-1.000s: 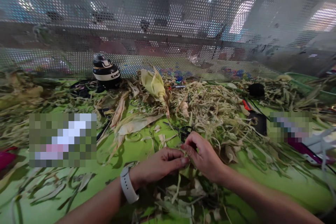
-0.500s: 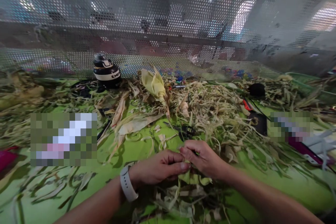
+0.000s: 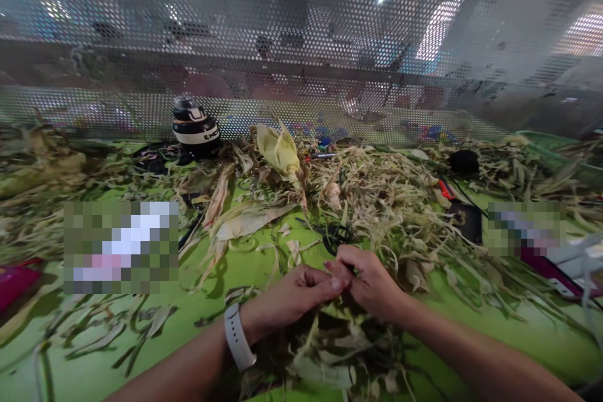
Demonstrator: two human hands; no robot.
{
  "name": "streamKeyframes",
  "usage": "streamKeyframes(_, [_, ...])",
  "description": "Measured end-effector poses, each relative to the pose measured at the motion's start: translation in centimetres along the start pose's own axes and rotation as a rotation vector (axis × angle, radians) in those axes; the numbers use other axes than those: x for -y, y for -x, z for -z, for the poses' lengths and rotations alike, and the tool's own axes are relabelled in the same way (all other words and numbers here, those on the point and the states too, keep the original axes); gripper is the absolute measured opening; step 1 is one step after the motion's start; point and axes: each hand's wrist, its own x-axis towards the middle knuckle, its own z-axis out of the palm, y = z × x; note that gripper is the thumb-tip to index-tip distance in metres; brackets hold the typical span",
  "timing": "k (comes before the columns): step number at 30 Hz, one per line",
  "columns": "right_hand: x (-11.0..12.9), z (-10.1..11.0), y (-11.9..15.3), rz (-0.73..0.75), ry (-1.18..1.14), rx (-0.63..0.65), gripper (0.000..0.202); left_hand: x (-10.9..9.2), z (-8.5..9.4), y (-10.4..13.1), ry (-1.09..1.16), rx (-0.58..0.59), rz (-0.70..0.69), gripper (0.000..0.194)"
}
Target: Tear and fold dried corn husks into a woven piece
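My left hand, with a white watch band on its wrist, is closed in a pinch at the lower middle. Its fingertips meet those of my right hand, which is curled shut. Between and just below the fingers shows a pale green corn husk, mostly covered by them. More loose husk strips lie under my hands. Just beyond my right hand are scissors with black handles. Farther back, a yellowish bundle of corn husk stands out from the pile.
Dry husk shreds are heaped across the back of the green table. A black bottle with a white band stands back left, before a perforated metal screen. A magenta object lies far left; blurred-out patches cover items on both sides.
My left hand has shifted slightly right and up, its thumb now closer against the right fingers. The husk under the fingers shows less. The whole view has moved a little.
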Motion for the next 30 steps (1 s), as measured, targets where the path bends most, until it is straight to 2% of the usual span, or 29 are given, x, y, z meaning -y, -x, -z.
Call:
streamKeyframes(2, [0.0,0.1,-0.2,-0.036,-0.012,0.025,0.039,0.0,-0.1,0.0,-0.021,0.031,-0.016,0.046])
streamKeyframes(4, [-0.1,0.3,-0.3,-0.06,-0.024,0.028,0.04,-0.4,-0.1,0.3,-0.046,0.12,0.007,0.044])
streamKeyframes(7, [-0.2,0.6,-0.5,-0.096,-0.05,-0.057,0.042,-1.0,-0.1,0.7,-0.065,0.221,0.05,0.042])
streamKeyframes(9, [-0.3,1.0,-0.6,-0.145,-0.124,-0.07,0.044,-1.0,-0.2,0.8,-0.005,0.238,0.081,0.04])
streamKeyframes(11, [-0.2,1.5,-0.5,-0.199,-0.238,-0.026,0.047,-0.7,-0.5,0.6,0.119,0.186,0.108,0.037])
streamKeyframes(14, [0.1,2.3,-0.4,-0.212,-0.291,0.07,0.055,0.0,-0.6,0.0,0.351,-0.011,0.073,0.034])
streamKeyframes(17, [0.0,2.8,-0.4,-0.102,-0.125,0.142,0.05,0.2,-0.3,-0.5,0.457,-0.157,-0.027,0.03])
streamKeyframes(20, [-0.2,2.9,-0.6,0.025,0.029,0.173,0.034,0.0,0.0,-0.6,0.426,-0.23,-0.094,0.031])
streamKeyframes(22, [-0.4,2.8,-0.8,0.094,0.103,0.145,0.025,-0.2,0.1,-0.5,0.403,-0.262,-0.098,0.03])
streamKeyframes(24, [-0.5,2.7,-0.9,0.141,0.156,0.061,0.023,-0.3,0.0,-0.5,0.399,-0.284,-0.079,0.031])
streamKeyframes(26, [-0.6,2.5,-0.9,0.161,0.164,-0.02,0.021,-0.2,-0.1,-0.6,0.415,-0.319,-0.069,0.032])
streamKeyframes(30, [-0.7,2.3,-0.9,0.204,0.17,-0.085,0.018,-0.2,-0.2,-0.7,0.378,-0.373,-0.095,0.032])
